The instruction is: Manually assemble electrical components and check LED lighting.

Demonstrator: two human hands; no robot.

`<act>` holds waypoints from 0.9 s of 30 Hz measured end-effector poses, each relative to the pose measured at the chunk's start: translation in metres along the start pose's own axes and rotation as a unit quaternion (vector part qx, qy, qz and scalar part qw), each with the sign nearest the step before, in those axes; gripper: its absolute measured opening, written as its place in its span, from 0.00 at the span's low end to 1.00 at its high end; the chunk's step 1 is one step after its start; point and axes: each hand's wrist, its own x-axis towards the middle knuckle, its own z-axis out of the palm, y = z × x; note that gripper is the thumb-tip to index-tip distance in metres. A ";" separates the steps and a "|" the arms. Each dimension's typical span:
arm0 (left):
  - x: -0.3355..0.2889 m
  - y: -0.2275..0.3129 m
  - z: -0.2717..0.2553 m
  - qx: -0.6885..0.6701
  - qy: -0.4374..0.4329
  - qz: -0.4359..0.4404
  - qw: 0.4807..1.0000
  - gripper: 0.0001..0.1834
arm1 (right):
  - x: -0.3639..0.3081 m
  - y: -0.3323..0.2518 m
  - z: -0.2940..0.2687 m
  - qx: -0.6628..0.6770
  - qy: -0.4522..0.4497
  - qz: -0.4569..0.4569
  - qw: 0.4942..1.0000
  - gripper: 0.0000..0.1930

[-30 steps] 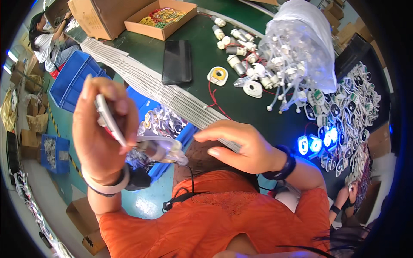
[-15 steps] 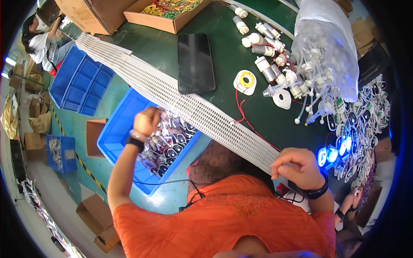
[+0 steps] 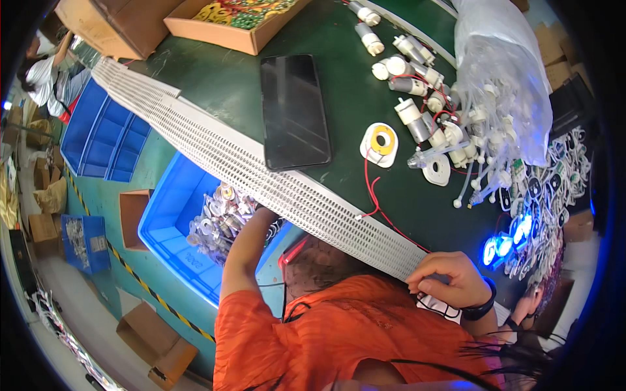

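Note:
My left arm reaches down into a blue bin [image 3: 171, 225] below the table's edge. The left hand is mostly hidden behind the white perforated strip [image 3: 222, 153], among small white, grey and black parts [image 3: 218, 215], so its fingers do not show. My right hand [image 3: 447, 279], with a dark wristband, is at the strip's right end with fingers curled in; whatever is in them, if anything, is hidden. A red wire [image 3: 391, 221] runs along the table toward it, from near a white ring-shaped part with a yellow disc [image 3: 379, 143].
On the green table lie a black phone [image 3: 295, 111], small motor pumps [image 3: 411, 117] and a plastic bag of clear tubes [image 3: 502, 98]. Blue lights [image 3: 505, 244] glow beside piled parts at right. A shallow carton [image 3: 251, 39] stands at the back. Another person's hand [image 3: 529, 301] shows lower right.
My left hand has gone from above the blue bin down and right into the parts, out of sight behind the strip. The right hand has shifted slightly down. The whole view has tilted.

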 end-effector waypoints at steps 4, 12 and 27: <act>-0.007 -0.004 -0.039 -0.030 -0.015 -0.029 0.999 0.18 | 0.002 -0.006 -0.004 -0.008 -0.003 0.002 1.000 0.07; -0.027 -0.004 -0.076 -0.047 0.019 -0.078 0.996 0.19 | -0.007 0.000 -0.010 -0.014 -0.014 -0.076 0.997 0.07; 0.023 -0.020 0.050 -0.085 0.218 -0.175 0.956 0.21 | 0.001 0.014 -0.019 0.042 0.028 -0.018 0.999 0.07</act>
